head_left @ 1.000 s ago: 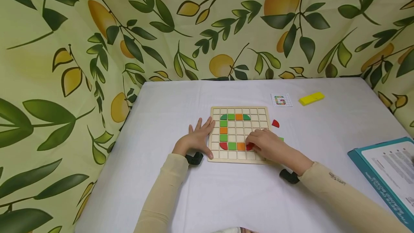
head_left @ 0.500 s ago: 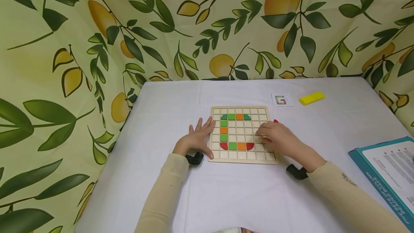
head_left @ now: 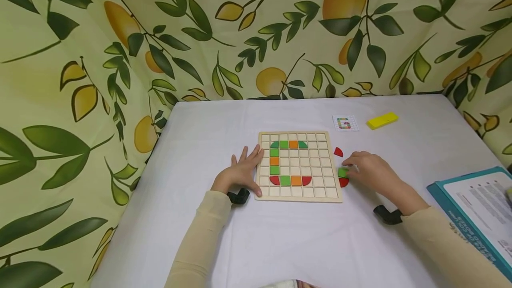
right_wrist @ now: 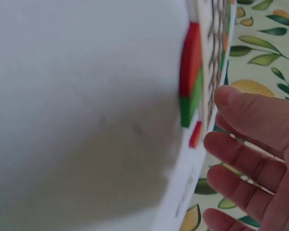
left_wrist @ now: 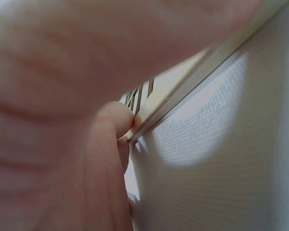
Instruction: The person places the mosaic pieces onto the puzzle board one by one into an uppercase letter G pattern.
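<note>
A wooden grid board [head_left: 320, 162] lies on the white tablecloth, with green, orange and red tiles set in it in a C-like outline. Spread along its left edge, my left hand [head_left: 240, 176] touches the frame with fingers and thumb. In the left wrist view the board's edge [left_wrist: 175, 89] shows behind the blurred thumb. My right hand [head_left: 372, 171] is over the cloth right of the board, fingertips right at a loose green square tile [head_left: 342, 172]. The right wrist view shows that hand's fingers [right_wrist: 243, 154] apart with nothing between them. A red quarter-round tile [head_left: 343, 182] lies against the green one.
Another red quarter-round tile [head_left: 338, 151] lies farther back beside the board. A small pattern card [head_left: 346, 123] and a yellow block [head_left: 382, 120] lie behind it. A teal-edged box [head_left: 472, 212] stands at the right. Patterned cloth [head_left: 248, 34] hangs behind the table.
My right hand has let go of the red quarter-round tile, now set in the board's lower row, and has moved right, off the board. The left hand stays in place.
</note>
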`<state>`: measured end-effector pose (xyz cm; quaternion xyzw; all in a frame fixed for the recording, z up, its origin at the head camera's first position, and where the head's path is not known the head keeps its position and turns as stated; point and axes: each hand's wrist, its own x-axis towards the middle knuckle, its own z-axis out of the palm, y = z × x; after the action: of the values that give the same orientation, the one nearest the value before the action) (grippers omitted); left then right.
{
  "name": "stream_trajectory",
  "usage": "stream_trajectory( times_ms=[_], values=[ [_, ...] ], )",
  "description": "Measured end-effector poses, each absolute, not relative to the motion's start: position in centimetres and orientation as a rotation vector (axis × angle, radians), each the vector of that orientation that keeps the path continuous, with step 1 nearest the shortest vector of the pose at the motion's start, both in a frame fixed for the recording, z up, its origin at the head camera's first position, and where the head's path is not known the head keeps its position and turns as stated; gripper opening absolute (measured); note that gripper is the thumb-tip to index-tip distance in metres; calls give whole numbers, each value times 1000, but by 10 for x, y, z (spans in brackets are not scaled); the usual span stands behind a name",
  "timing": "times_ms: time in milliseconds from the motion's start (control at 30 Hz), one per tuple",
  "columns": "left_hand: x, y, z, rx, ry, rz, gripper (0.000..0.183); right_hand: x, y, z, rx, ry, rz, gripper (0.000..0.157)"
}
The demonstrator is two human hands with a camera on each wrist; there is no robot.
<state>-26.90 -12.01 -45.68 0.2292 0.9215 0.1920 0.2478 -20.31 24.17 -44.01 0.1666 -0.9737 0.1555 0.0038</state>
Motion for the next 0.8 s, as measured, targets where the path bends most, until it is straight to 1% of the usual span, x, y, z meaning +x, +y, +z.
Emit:
stream_trajectory(
  times_ms=[167, 433, 800],
  values=[
    [-268, -120, -457, 633, 2510, 540, 137, -204, 237, -448, 533, -3054, 473, 28],
    [-268, -121, -459, 636, 2518, 536, 138, -205, 235, -450, 529, -3071, 452, 27],
    [-268, -120, -457, 639, 2532, 516, 138, -206, 234, -451, 623, -3001, 303, 28]
  ],
)
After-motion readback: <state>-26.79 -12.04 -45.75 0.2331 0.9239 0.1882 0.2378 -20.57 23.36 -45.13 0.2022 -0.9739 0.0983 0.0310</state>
